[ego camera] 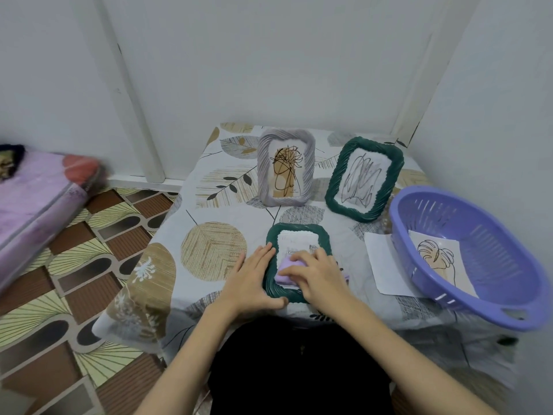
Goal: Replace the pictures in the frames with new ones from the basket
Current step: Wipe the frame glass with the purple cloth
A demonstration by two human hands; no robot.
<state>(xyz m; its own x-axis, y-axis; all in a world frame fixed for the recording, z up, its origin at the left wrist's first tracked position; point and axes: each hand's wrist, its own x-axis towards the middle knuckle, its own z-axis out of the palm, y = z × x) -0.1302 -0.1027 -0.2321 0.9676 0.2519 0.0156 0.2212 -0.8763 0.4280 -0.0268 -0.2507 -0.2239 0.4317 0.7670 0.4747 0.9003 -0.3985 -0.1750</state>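
Flat and spread, the left hand presses its straight fingers on the left rail of a dark green ribbed picture frame lying face down near the front edge of the table, thumb along the frame's near-left corner. Just right of it, the right hand curls its fingers over a pale lilac backing piece seated in the frame's opening; whether the fingertips pinch it or only press it cannot be told. White paper and small metal tabs show in the far half of that opening. Left of the table, on the patterned tile floor, lies a pink and lilac folded blanket. On the leaf-printed tablecloth, at the far side, a pale grey ribbed picture frame stands upright with a brown line drawing inside; to its right a second dark green ribbed frame stands tilted, holding a grey scribble drawing. Near the right side, a white paper sheet lies flat, its right edge tucked under a lavender slotted plastic basket. Inside the basket rests a loose picture with a leaf outline, leaning on the sloped wall.
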